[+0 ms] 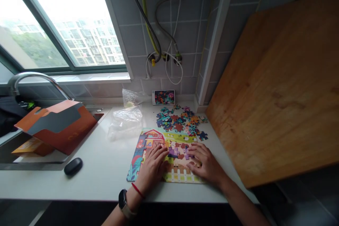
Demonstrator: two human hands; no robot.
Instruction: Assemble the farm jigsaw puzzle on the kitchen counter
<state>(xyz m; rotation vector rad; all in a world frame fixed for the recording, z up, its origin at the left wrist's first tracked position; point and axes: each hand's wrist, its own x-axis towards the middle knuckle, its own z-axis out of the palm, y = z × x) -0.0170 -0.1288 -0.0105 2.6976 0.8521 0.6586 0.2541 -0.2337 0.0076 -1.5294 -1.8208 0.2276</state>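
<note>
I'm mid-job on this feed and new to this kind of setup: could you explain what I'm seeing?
There's no machine here: these are a person's bare hands, seen by a head-worn camera looking forward and down. The left hand and right hand rest on a farm-scene jigsaw on a white counter; neither appears to grip anything. Behind it lie loose puzzle pieces, with a clear plastic bag to their left. A small black object sits further left.

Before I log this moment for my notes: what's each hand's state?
Left hand: open, laid on the farm puzzle, no loose piece visible in it.
Right hand: open and slightly curved over the puzzle's right side.
</note>
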